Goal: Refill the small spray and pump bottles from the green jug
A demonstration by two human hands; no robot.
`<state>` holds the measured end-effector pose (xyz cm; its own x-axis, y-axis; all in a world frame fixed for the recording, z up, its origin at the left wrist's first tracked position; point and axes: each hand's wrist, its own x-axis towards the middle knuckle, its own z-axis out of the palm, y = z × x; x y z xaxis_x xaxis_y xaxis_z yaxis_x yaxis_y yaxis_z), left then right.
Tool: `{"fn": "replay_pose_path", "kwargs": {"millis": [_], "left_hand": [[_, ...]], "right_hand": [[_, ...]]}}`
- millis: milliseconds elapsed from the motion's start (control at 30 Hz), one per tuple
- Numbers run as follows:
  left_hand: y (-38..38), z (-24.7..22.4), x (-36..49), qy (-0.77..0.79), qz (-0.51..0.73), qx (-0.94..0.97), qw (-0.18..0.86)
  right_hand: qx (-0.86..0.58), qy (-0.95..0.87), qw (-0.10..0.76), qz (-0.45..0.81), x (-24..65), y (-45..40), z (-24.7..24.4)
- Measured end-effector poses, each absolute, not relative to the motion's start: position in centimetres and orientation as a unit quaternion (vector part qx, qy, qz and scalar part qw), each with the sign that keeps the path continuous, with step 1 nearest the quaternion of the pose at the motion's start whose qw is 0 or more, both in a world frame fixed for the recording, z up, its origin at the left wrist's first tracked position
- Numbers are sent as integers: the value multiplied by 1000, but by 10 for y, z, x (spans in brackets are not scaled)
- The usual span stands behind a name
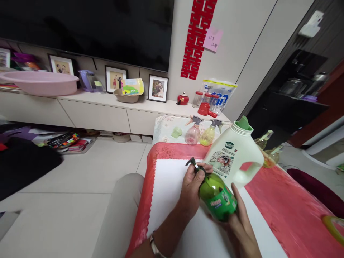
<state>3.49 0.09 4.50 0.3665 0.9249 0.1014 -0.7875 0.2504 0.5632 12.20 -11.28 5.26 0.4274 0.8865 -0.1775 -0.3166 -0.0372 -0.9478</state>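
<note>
A green pump bottle (215, 197) with a dark pump head is held tilted above the white sheet on the table, its top leaning to the left. My left hand (191, 186) is closed around the pump's collar, thumb and fingers on the neck. Around the bottle's lower end my right hand (242, 218) is wrapped, its palm partly hidden behind the bottle. Just behind stands a large pale green jug (242, 157) with a flower-and-portrait label. Its mouth is uncapped, and a green piece (243, 122) sticks out of it.
Pink and yellow spray bottles (192, 133) and a small pale green cap (176, 132) sit at the table's far end. Two clear bottles (272, 156) stand right of the jug. A roll of tape (333, 227) lies at the right edge. Behind, a white cabinet (102, 114) carries frames and a pink basin (43, 84).
</note>
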Motion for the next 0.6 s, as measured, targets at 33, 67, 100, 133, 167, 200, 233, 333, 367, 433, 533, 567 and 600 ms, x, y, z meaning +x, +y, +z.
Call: {"fn": "replay_pose_path", "kwargs": {"millis": [33,67,100,133,167,200,233,333,367,433,533,567,600], "left_hand": [[1,45,35,131,552,258,782],[1,46,35,129,550,248,787],[1,48,34,118,542,243,796],[1,49,33,102,532,243,805],[1,51,32,85,521,250,812],[1,52,30,70,510,258,818],[0,54,29,58,502,266,821],[0,55,26,45,484,289,825],[0,55,26,46,481,295,824],[0,53,27,53,487,300,818],[-2,54,29,65,501,297,810],[-3,56,29,63,500,299,810],[-5,58,29,56,494,305,812]], "right_hand": [[-581,-293,643,404,120,-114,52],[-604,-315,638,359,119,-114,52],[-609,-320,639,343,119,-115,52],[-596,-307,650,358,120,-115,52],[-572,-277,661,400,123,-116,52],[-540,-238,663,460,126,-116,53],[-509,-196,653,525,130,-117,54],[-466,-136,588,647,137,-120,56],[-468,-148,584,647,138,-121,55],[-493,-201,610,588,138,-124,50],[-555,-291,652,428,142,-129,39],[-561,-311,654,400,145,-131,35],[-556,-320,653,401,148,-133,31]]}}
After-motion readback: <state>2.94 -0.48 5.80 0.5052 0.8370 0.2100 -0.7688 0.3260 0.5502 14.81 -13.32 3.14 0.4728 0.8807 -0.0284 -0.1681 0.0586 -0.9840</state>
